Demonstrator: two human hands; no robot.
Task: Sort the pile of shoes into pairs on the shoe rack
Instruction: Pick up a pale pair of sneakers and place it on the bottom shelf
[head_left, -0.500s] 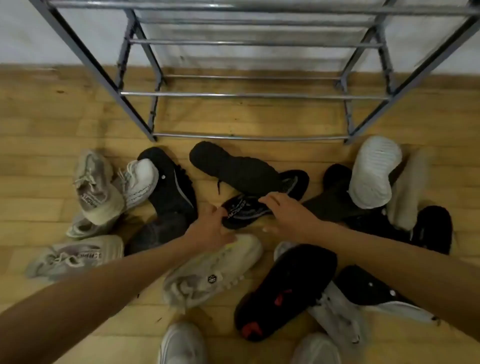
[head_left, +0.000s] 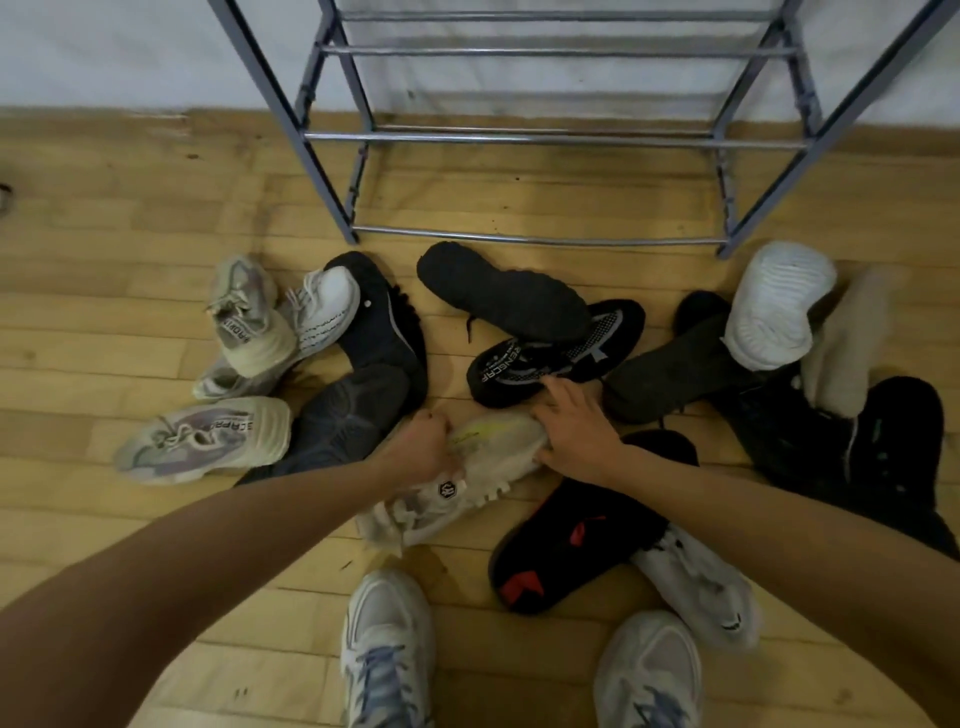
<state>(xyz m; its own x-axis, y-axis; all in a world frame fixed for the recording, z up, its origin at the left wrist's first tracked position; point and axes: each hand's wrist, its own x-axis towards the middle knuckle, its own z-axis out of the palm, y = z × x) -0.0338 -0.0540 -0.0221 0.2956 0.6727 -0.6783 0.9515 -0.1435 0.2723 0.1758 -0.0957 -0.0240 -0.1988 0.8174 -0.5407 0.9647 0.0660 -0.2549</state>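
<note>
The left hand (head_left: 422, 448) is clenched into a fist around the upper of a cream sneaker (head_left: 488, 457), a soft knit shoe with a chunky, notched sole and a small round badge on its side, lying on its side on the floor in the middle of the pile. The right hand (head_left: 577, 431) lies loose over the sneaker's toe end with its fingers spread and nearly straight; the fingertips reach the edge of a black mesh shoe (head_left: 558, 353) with white lettering. How far the thumb tucks under the toe is hard to make out. Beyond that, a black shoe (head_left: 501, 296) lies with its pebbled sole up. A black and red slide (head_left: 571, 545) lies partly over a white sneaker (head_left: 696, 587). To the left are grey-lilac sneakers (head_left: 202, 436) with ribbed heels, to the right a white ribbed sole (head_left: 776, 306) among dark shoes that blur together. All of them lie on the wooden plank floor (head_left: 104, 322), in front of the metal shoe rack (head_left: 540, 137), whose upper tiers are cut off.
</note>
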